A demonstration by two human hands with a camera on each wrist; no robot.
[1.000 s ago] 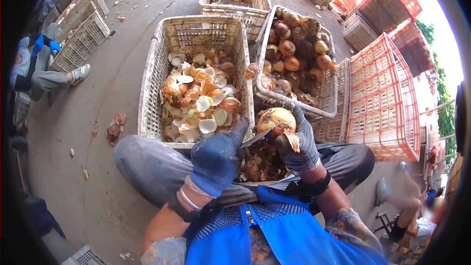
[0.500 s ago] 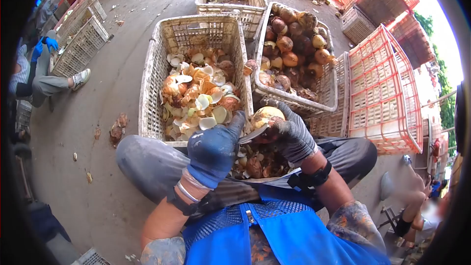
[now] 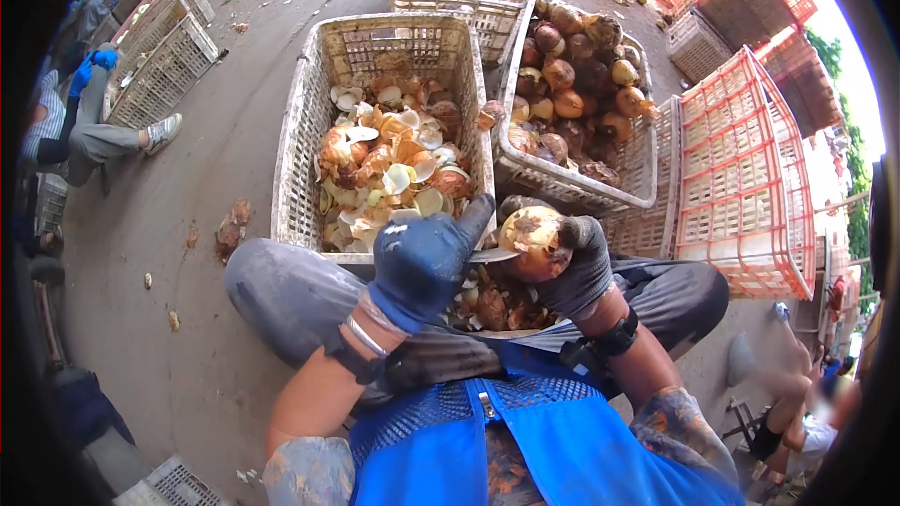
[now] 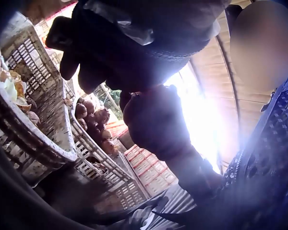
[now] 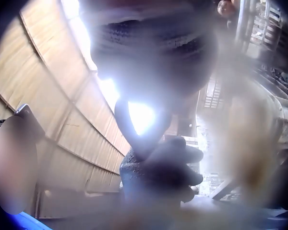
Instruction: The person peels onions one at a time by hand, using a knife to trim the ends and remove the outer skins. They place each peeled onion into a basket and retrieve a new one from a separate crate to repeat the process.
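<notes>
In the head view my gloved left hand [image 3: 424,264] grips a knife, whose blade [image 3: 491,255] points right and touches the near side of an onion [image 3: 532,230]. My gloved right hand [image 3: 579,268] holds that onion, its brown skin partly off and pale flesh showing on top. Below both hands, between the legs, lie skins and scraps [image 3: 497,305]. The left wrist view shows the left hand [image 4: 129,43] dark against the light, with the right hand [image 4: 156,120] beyond it. In the right wrist view the right hand [image 5: 153,62] is blurred by glare.
A crate [image 3: 287,169] of peels and cut pieces stands ahead; a crate [image 3: 647,164] of whole onions stands ahead right. Behind them is another crate [image 3: 459,11]. Red-and-white crates [image 3: 741,178] are at right. A seated person [image 3: 80,131] is at far left.
The onion has turned in my right hand, and more pale flesh faces up. The loose skin hanging from it a second ago no longer shows. Both hands stay close together.
</notes>
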